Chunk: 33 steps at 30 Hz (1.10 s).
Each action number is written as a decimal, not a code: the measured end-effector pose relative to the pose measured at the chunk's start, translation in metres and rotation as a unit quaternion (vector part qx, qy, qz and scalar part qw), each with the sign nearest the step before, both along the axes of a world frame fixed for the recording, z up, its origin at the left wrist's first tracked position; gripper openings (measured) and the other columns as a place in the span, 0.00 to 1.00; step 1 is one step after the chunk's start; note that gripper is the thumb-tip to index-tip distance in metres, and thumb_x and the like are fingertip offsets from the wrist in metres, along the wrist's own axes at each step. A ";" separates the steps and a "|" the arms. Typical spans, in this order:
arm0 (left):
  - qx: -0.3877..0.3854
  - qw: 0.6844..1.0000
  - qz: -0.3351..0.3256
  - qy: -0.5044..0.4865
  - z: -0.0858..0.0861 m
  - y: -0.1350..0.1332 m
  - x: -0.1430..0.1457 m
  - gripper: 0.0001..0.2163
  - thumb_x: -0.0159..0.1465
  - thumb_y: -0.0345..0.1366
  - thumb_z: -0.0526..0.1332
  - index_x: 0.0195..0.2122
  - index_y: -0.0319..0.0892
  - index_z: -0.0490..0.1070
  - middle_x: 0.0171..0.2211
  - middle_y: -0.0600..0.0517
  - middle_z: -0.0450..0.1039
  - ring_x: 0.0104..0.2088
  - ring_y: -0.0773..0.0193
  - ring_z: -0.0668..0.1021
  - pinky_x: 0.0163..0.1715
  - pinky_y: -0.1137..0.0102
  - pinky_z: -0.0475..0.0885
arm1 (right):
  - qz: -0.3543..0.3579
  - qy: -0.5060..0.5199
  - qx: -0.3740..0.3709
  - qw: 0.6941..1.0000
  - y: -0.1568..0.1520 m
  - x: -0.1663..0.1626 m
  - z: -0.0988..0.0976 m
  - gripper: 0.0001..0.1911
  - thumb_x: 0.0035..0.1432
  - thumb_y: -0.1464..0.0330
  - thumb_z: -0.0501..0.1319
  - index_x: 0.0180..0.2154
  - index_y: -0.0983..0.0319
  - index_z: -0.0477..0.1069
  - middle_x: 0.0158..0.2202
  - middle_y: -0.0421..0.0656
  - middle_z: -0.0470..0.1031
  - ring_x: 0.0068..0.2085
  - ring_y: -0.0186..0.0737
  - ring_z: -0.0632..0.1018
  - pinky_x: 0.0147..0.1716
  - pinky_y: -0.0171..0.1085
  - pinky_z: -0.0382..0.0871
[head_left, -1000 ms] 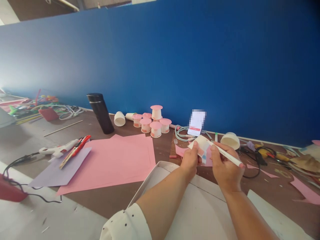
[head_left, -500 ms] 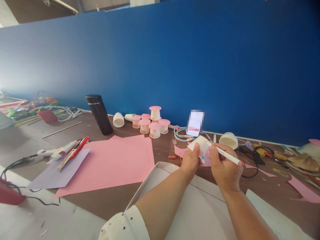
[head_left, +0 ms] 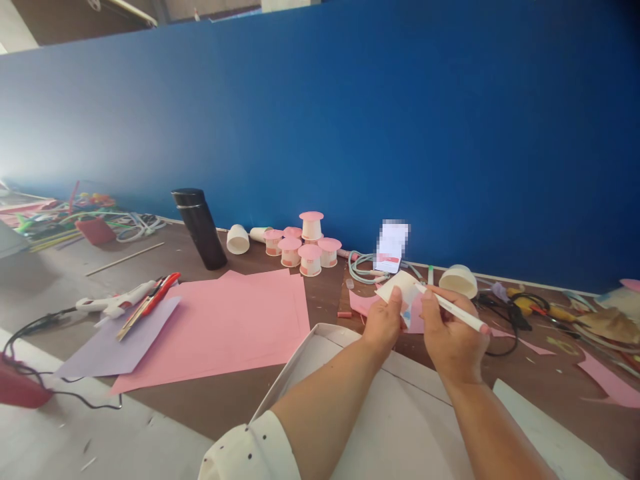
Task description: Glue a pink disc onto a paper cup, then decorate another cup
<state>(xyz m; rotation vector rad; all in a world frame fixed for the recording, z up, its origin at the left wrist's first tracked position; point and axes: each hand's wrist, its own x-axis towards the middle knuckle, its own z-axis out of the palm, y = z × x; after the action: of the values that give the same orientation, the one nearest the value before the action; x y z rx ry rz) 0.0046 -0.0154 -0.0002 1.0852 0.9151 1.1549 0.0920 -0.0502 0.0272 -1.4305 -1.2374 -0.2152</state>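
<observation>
My left hand (head_left: 384, 323) is closed around a small white paper cup (head_left: 401, 287), thumb along its near side; pink and blue marks show on it. In my right hand (head_left: 453, 333) is a white marker pen (head_left: 457, 311) with a pink end cap. Its tip meets or lies very close to the right edge of the cup; I cannot tell which. Below both hands lies a white box lid (head_left: 400, 407). Behind and to the left stand several paper cups topped with pink paper discs (head_left: 310, 260), one stacked above the others.
Pink paper sheets (head_left: 235, 320) and a lilac sheet (head_left: 110, 343) lie left, with a red utility knife (head_left: 149, 305) and a white glue gun (head_left: 117, 302). A black flask (head_left: 200, 230) stands behind. A lit phone (head_left: 391, 247) leans on the blue partition (head_left: 320, 120), beside another white cup (head_left: 459, 281).
Both hands keep their grip on the cup and pen. My right hand and the pen have shifted very slightly right; the rest looks the same.
</observation>
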 end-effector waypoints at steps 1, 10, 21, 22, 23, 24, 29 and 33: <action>0.001 1.000 -0.001 0.003 0.001 -0.001 0.000 0.27 0.59 0.62 0.47 0.20 0.42 0.61 0.14 0.54 0.59 0.17 0.68 0.64 0.21 0.71 0.59 | 0.000 -0.001 -0.001 1.000 0.000 0.000 0.000 0.15 0.57 0.60 0.58 0.37 0.64 0.75 0.34 0.49 0.78 0.36 0.43 0.78 0.36 0.39 0.71; -0.004 1.000 -0.007 0.019 0.001 0.000 -0.001 0.27 0.59 0.62 0.47 0.19 0.42 0.60 0.14 0.54 0.59 0.17 0.68 0.64 0.21 0.70 0.59 | -0.007 0.006 0.001 1.000 0.000 -0.002 0.001 0.14 0.56 0.60 0.59 0.37 0.64 0.74 0.34 0.49 0.78 0.35 0.44 0.78 0.36 0.40 0.71; 0.006 1.000 -0.018 0.018 0.000 -0.001 -0.001 0.28 0.58 0.63 0.47 0.20 0.41 0.63 0.15 0.53 0.61 0.19 0.67 0.65 0.23 0.71 0.60 | -0.015 -0.006 0.002 1.000 0.000 0.000 0.001 0.14 0.56 0.61 0.59 0.37 0.64 0.75 0.32 0.48 0.78 0.33 0.42 0.78 0.35 0.38 0.71; 0.005 0.999 -0.018 0.025 -0.001 0.000 -0.001 0.29 0.58 0.63 0.47 0.19 0.41 0.63 0.15 0.53 0.61 0.19 0.67 0.66 0.23 0.71 0.60 | -0.015 -0.006 0.003 1.000 0.000 0.000 0.001 0.14 0.56 0.61 0.59 0.37 0.64 0.75 0.31 0.48 0.78 0.32 0.42 0.78 0.34 0.38 0.71; 0.006 0.999 -0.019 0.032 0.000 0.000 -0.001 0.29 0.58 0.63 0.47 0.18 0.41 0.62 0.15 0.53 0.61 0.19 0.67 0.66 0.23 0.71 0.61 | -0.016 -0.004 0.002 1.000 0.000 -0.001 0.001 0.14 0.56 0.61 0.59 0.37 0.64 0.75 0.31 0.48 0.78 0.32 0.41 0.78 0.34 0.38 0.71; 0.007 0.999 -0.020 0.037 0.000 0.000 -0.001 0.29 0.58 0.63 0.46 0.18 0.41 0.62 0.15 0.52 0.61 0.19 0.67 0.66 0.23 0.70 0.61 | -0.017 -0.002 0.002 1.000 0.000 -0.001 0.002 0.14 0.56 0.60 0.59 0.36 0.64 0.75 0.31 0.48 0.78 0.31 0.41 0.78 0.34 0.38 0.71; 0.016 0.999 -0.024 0.039 -0.001 0.000 -0.002 0.30 0.59 0.63 0.46 0.17 0.41 0.63 0.15 0.52 0.62 0.20 0.67 0.67 0.25 0.70 0.62 | -0.013 0.011 0.000 1.000 -0.001 -0.002 0.004 0.14 0.56 0.60 0.59 0.36 0.64 0.75 0.31 0.48 0.78 0.31 0.42 0.78 0.33 0.38 0.71; 0.015 0.999 -0.026 0.042 -0.001 0.001 -0.003 0.30 0.58 0.63 0.46 0.16 0.41 0.62 0.15 0.51 0.62 0.20 0.66 0.67 0.26 0.69 0.62 | -0.010 0.017 -0.003 1.000 -0.001 -0.002 0.003 0.14 0.56 0.60 0.59 0.37 0.64 0.74 0.31 0.48 0.78 0.31 0.41 0.78 0.33 0.38 0.71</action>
<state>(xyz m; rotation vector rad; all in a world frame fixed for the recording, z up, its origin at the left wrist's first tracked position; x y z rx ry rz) 0.0020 -0.0144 -0.0016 1.1820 0.9309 1.0899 0.0901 -0.0511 0.0306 -1.4474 -1.1976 -0.2008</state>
